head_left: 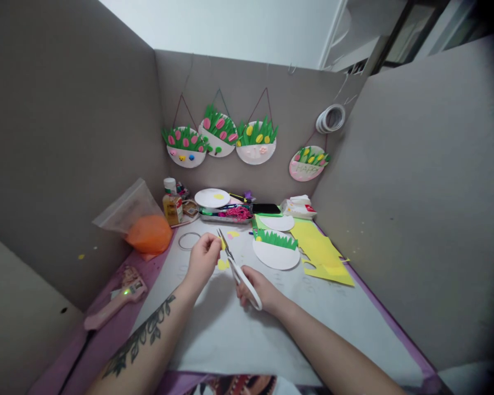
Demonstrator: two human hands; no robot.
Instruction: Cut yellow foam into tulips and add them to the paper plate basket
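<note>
Between the thumb and finger of my left hand (206, 255) is a small piece of yellow paper (223, 244), partly covered by the fingers. My right hand (255, 288) grips a pair of scissors (242, 278) with white handles. Their metal blades point up and away from me, right beside the yellow piece; whether they touch it I cannot tell. Below them, yellow paper scraps (223, 265) lie on the white table cover (230, 340). Just right of the scissors rests a white paper plate (276, 258) with a green paper grass strip along its top.
Yellow paper sheets (327, 255) lie at the right. A pink glue gun (117, 302) and a bag of orange material (148, 235) are at the left. Behind stand a glue bottle (173, 208) and a tray (230, 218) of supplies. Decorated plates (256, 151) hang on the grey back panel.
</note>
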